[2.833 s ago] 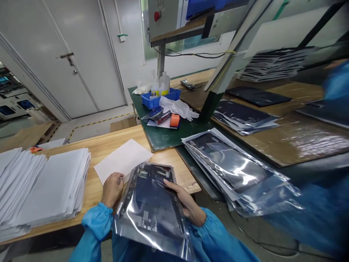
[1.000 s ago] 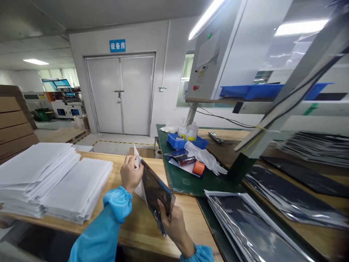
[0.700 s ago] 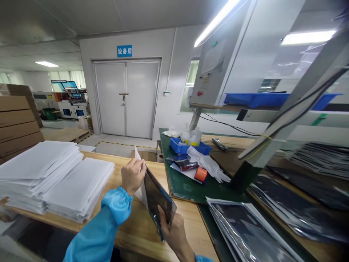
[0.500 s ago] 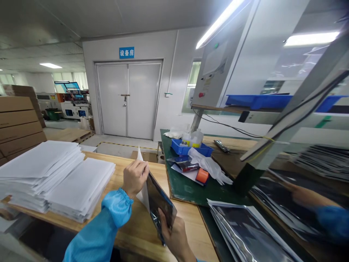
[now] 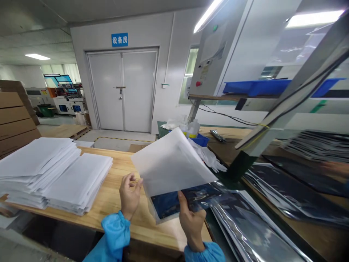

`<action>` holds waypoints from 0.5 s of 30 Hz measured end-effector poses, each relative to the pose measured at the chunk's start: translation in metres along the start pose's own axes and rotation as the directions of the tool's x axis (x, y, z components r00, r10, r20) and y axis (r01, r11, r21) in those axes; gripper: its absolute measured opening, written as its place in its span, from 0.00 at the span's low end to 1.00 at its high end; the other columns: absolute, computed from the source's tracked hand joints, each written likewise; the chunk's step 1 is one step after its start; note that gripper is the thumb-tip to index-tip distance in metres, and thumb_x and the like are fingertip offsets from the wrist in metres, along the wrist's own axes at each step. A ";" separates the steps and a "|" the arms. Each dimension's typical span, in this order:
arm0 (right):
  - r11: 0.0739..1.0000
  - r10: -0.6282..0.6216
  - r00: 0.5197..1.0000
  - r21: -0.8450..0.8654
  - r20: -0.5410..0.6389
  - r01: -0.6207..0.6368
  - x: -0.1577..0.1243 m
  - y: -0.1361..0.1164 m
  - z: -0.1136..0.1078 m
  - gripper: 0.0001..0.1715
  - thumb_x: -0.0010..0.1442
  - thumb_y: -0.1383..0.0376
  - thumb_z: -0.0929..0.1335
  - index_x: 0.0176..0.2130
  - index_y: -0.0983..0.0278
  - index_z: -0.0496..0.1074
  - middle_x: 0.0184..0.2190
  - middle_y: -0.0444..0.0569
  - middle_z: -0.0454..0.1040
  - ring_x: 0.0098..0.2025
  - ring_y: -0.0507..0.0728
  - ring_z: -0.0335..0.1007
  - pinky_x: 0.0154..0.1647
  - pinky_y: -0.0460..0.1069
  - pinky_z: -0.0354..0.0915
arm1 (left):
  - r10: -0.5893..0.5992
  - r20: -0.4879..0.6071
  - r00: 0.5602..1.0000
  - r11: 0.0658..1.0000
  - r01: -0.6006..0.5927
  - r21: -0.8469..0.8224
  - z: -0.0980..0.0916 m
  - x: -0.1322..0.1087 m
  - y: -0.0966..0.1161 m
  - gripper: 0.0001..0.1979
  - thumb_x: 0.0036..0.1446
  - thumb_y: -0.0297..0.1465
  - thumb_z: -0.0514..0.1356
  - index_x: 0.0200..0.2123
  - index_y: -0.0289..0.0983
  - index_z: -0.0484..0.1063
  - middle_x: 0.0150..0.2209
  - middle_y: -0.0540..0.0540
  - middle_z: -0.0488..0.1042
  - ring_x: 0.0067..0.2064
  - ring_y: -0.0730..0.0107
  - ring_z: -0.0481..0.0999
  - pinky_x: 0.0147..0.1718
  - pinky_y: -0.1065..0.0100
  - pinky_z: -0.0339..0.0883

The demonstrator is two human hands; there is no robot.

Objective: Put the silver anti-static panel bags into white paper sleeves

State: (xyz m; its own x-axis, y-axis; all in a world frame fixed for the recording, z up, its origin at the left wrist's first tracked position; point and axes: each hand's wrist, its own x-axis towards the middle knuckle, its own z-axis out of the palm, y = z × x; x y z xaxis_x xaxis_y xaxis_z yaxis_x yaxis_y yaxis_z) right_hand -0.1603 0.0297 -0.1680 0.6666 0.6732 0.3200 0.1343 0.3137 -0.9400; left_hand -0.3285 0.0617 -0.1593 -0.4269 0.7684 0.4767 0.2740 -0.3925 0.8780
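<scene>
Two hands, one white sheet [image 5: 171, 163]; blue sign [image 5: 119, 39], upper left, reads 设备房.
Right hand [image 5: 191, 222] grips bagged panel [image 5: 169, 203] under the sheet; left hand [image 5: 130, 194] half open beside it.

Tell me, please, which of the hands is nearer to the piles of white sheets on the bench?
Left. The left hand sits just right of the piles of white sheets; the right hand is farther right, holding the bagged panel.

White sheet [image 5: 171, 163] uncreased, tilted, covering far part of silvery bag [image 5: 191, 198]; bag nearly flat, dark panel [image 5: 166, 203] inside.
</scene>
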 end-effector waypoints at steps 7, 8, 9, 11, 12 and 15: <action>0.974 0.156 0.987 0.158 0.031 -0.159 0.007 0.004 -0.010 0.21 0.46 0.53 0.74 0.35 0.66 0.75 0.37 0.54 0.78 0.40 0.63 0.74 0.39 0.55 0.71 | -0.488 0.476 0.731 0.659 0.667 -0.348 -0.013 0.003 -0.028 0.25 0.45 0.50 0.65 0.34 0.33 0.76 0.34 0.40 0.78 0.36 0.65 0.77 0.33 0.68 0.68; 0.963 0.193 0.980 0.185 0.039 -0.197 0.006 0.005 -0.010 0.22 0.46 0.53 0.74 0.36 0.66 0.74 0.37 0.53 0.78 0.40 0.62 0.74 0.37 0.54 0.71 | -0.479 0.491 0.727 0.643 0.672 -0.367 -0.013 0.002 -0.027 0.24 0.43 0.50 0.66 0.32 0.33 0.76 0.32 0.41 0.78 0.35 0.65 0.77 0.33 0.68 0.68; 0.949 0.231 0.972 0.210 0.044 -0.235 0.005 0.006 -0.010 0.22 0.45 0.53 0.74 0.36 0.66 0.74 0.37 0.53 0.78 0.39 0.62 0.74 0.36 0.54 0.71 | -0.477 0.498 0.724 0.632 0.676 -0.378 -0.013 0.002 -0.025 0.23 0.42 0.49 0.67 0.30 0.33 0.77 0.31 0.41 0.78 0.34 0.64 0.77 0.33 0.67 0.68; 0.921 0.298 0.953 0.249 0.051 -0.301 0.003 0.009 -0.009 0.22 0.45 0.53 0.74 0.35 0.66 0.74 0.36 0.53 0.78 0.37 0.62 0.75 0.34 0.53 0.72 | -0.483 0.505 0.715 0.617 0.688 -0.383 -0.013 -0.001 -0.025 0.22 0.42 0.48 0.67 0.29 0.33 0.77 0.28 0.42 0.78 0.33 0.64 0.77 0.33 0.67 0.68; 0.911 0.318 0.947 0.261 0.045 -0.318 0.002 0.011 -0.008 0.21 0.45 0.53 0.74 0.34 0.66 0.74 0.35 0.53 0.78 0.36 0.61 0.75 0.33 0.53 0.72 | -0.486 0.509 0.711 0.616 0.691 -0.377 -0.013 -0.003 -0.026 0.22 0.42 0.48 0.67 0.29 0.33 0.77 0.27 0.43 0.78 0.33 0.64 0.77 0.33 0.67 0.68; 0.929 0.287 0.958 0.249 -0.023 -0.273 0.000 0.019 -0.007 0.21 0.45 0.52 0.74 0.34 0.65 0.72 0.33 0.52 0.78 0.35 0.61 0.74 0.33 0.52 0.71 | -0.490 0.512 0.706 0.643 0.689 -0.335 -0.013 -0.014 -0.031 0.22 0.43 0.49 0.67 0.27 0.33 0.77 0.25 0.44 0.77 0.31 0.64 0.77 0.31 0.67 0.68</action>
State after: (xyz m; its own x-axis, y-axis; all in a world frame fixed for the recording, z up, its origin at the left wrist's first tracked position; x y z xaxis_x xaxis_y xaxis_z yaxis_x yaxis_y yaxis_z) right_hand -0.1527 0.0316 -0.1864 0.6935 0.7197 0.0336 -0.2398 0.2745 -0.9312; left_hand -0.3424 0.0563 -0.1923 0.0060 0.9933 -0.1156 -0.4065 0.1081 0.9072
